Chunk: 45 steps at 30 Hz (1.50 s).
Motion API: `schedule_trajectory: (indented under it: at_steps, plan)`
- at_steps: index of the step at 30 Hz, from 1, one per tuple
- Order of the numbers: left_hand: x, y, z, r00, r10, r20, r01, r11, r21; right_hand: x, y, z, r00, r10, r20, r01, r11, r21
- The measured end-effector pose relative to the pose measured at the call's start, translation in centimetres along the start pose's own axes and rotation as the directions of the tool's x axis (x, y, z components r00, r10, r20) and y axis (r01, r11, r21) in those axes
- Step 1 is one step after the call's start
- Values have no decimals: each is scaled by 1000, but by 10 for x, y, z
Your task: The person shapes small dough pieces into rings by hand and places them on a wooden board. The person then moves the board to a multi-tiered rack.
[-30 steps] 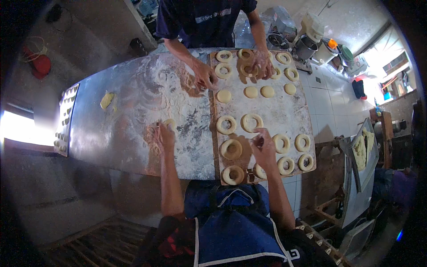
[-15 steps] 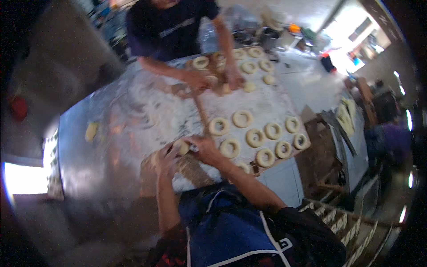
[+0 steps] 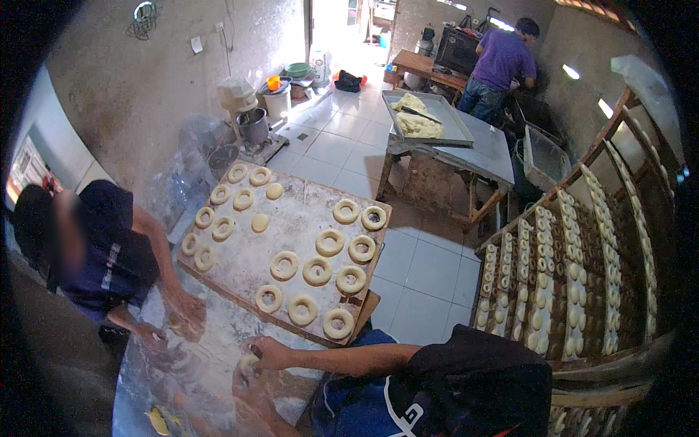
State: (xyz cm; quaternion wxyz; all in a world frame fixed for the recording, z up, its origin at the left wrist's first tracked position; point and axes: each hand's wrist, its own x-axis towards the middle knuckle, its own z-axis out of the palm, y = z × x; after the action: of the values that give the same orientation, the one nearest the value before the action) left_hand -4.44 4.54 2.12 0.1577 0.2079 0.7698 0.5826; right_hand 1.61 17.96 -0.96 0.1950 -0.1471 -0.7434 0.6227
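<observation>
Both hands are working one small pale lump of raw dough (image 3: pixel 250 360) over the flour-dusted metal tabletop (image 3: pixel 196 386), just off the near edge of the wooden proofing board (image 3: pixel 291 240) – right hand (image 3: pixel 268 355) with fingers curled onto the lump, left hand (image 3: pixel 247 382) cupping it from below, its finger spread not readable. Dough is looking light, soft, easily dented and a bit tacky – best held loosely around the outer edge with floured fingertips, never squeezed. A co-worker's hands (image 3: pixel 182 313) are pressing dough across the table.

daylight from doorway (image 3: pixel 349 33) | far floor glare | fisheye-bent black rim | slight blur
</observation>
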Motion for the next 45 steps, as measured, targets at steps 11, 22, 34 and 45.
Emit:
schedule_trajectory:
  at_steps: [11,22,34,45]
  plan:
    - [-3,-90,-12,940,341,31,-328,924,-198,21,-16,-6,955,85,283,-206,879,430]
    - [43,-130,80,914,352,-200,-342,936,83,28,-30,-59,995,31,98,5,940,-340]
    - [55,41,186,912,-358,201,326,333,-885,24,4,-146,999,-11,-39,1,968,-250]
    - [84,8,270,990,-22,-138,-17,961,-276,33,8,-239,987,136,-91,-146,983,-110]
